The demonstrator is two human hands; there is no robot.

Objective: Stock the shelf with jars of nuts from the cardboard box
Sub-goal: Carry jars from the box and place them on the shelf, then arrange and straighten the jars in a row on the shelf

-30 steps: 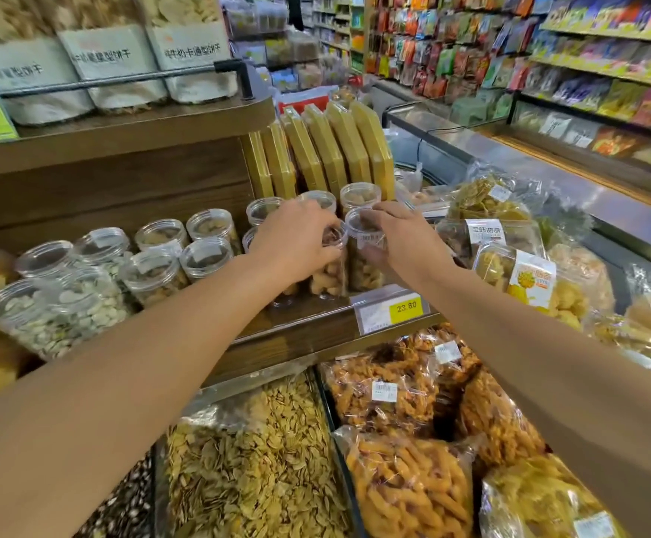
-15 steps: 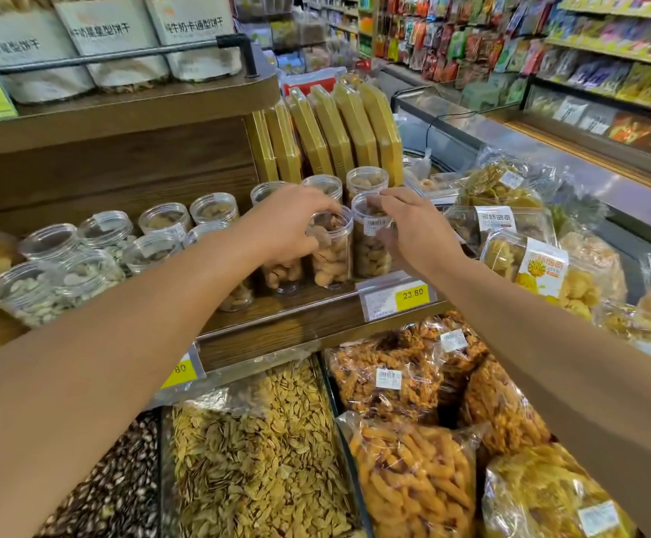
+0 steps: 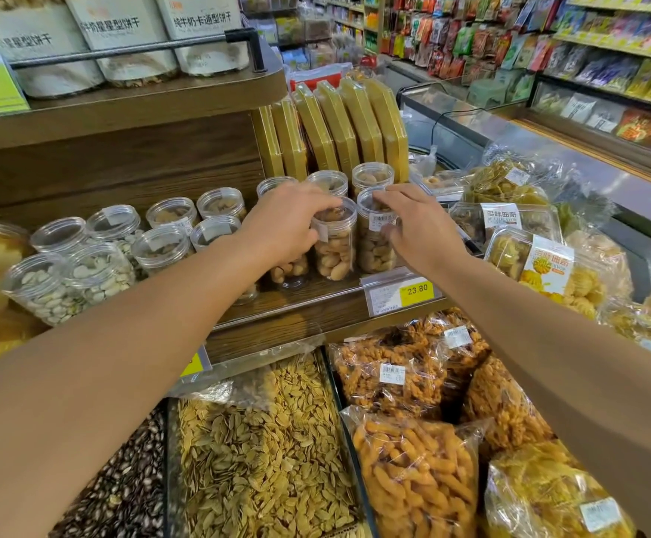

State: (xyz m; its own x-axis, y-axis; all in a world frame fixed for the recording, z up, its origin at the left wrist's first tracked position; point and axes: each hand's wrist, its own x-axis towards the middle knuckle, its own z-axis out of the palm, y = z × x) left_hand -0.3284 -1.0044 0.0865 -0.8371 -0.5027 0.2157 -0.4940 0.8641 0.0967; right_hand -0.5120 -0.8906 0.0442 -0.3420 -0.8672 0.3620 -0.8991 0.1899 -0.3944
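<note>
Two clear plastic jars of nuts stand side by side at the front of the wooden shelf (image 3: 316, 300). My left hand (image 3: 289, 227) grips the left jar (image 3: 335, 254), fingers curled over its lid and thumb on its side. My right hand (image 3: 425, 231) holds the right jar (image 3: 372, 250), with the fingers across the lid rim and the thumb against the labelled side. More jars of nuts (image 3: 372, 176) stand in rows behind and to the left. No cardboard box is in view.
Tilted jars of pale nuts (image 3: 67, 281) lie at the shelf's left. Yellow flat boxes (image 3: 339, 126) lean behind the jars. A price tag (image 3: 417, 291) hangs on the shelf edge. Bins of seeds (image 3: 262, 452) and bagged snacks (image 3: 413, 479) sit below, a chest freezer (image 3: 510, 141) to the right.
Both jars came down from just above the front row and now stand on the shelf edge. My hands stayed on them the whole time.
</note>
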